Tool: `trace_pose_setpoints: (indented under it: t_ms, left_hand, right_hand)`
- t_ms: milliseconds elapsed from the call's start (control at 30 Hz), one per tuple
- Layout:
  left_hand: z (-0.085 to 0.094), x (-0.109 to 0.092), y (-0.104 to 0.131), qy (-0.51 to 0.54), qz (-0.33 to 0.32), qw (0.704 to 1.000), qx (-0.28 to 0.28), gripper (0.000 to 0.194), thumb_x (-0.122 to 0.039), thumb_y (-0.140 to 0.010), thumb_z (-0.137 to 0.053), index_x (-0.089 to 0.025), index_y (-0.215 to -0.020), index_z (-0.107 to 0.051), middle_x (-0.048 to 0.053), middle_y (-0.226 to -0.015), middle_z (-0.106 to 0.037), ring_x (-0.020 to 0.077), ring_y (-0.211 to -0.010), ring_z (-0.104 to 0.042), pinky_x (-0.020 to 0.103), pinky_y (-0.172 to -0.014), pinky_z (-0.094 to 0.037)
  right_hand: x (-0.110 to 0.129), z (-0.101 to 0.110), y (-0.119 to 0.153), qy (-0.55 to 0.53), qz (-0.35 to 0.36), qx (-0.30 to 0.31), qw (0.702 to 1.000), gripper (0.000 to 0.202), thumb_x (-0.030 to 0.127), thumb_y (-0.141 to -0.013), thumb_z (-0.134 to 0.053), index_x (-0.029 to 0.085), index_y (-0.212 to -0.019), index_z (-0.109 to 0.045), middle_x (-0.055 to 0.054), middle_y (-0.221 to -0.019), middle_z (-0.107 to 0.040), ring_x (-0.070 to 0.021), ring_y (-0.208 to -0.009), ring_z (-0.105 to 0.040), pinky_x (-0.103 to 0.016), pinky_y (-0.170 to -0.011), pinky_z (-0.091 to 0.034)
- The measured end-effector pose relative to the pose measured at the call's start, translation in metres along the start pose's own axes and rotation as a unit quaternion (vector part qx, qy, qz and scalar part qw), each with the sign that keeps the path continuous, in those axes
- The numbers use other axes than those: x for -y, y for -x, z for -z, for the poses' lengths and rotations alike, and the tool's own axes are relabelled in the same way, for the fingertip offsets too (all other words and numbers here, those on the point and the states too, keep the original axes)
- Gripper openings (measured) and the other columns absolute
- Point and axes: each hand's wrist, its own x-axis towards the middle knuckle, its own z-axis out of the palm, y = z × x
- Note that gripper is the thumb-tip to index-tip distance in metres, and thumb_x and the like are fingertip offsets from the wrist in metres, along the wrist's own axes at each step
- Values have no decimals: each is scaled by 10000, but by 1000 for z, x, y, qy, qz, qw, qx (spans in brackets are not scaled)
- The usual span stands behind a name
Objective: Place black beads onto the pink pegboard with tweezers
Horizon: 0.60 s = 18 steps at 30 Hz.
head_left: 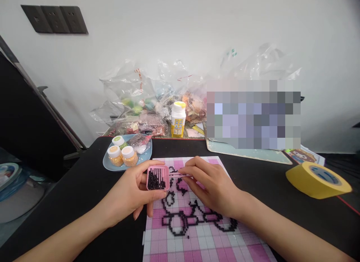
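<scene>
My left hand (pixel 128 196) holds a small pink tray (pixel 168 178) of black beads, some lined up in its grooves and some heaped. In my right hand (pixel 208 181), thin pink tweezers (pixel 180 175) are pinched between the fingers, their tips at the tray's right edge. Below both hands lies a pink and white checked pegboard (pixel 168 249) with black beads set in curved outlines. Part of the bead pattern is hidden by my hands.
A blue plate (pixel 145 157) with bead jars (pixel 129 157) and a bag sits at the left. Behind stand a white and yellow bottle (pixel 178 119) and plastic bags (pixel 129 89). Yellow tape (pixel 317 179) lies at the right.
</scene>
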Motion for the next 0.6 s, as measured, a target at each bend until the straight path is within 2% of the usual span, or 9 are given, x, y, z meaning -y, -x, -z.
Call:
trace_pose_setpoints:
  t_ms: [300,600]
  left_hand:
    - [-2,-4,3,-3,15,1000,-2,682,-277,-746,-808,-221,-1360,-517,-24,-711,-723,121,-429,-644,140,-316,-389]
    - [-2,-3,1,-2,18,1000,12,691,-276,-749,-811,-219,-1360,-492,-38,-711,-718,113,-433,-653,119,-312,-391]
  right_hand:
    - [0,-2,0,-8,13,8,1000,198,184,-1048,-425,145,-1111,-609,-83,-939,-667,-149,-748,-639,-263,-578,-542]
    - [1,-2,0,0,10,8,1000,201,185,-1049,-424,143,-1076,-619,-74,-914,-669,-148,-743,-637,-257,-570,-520]
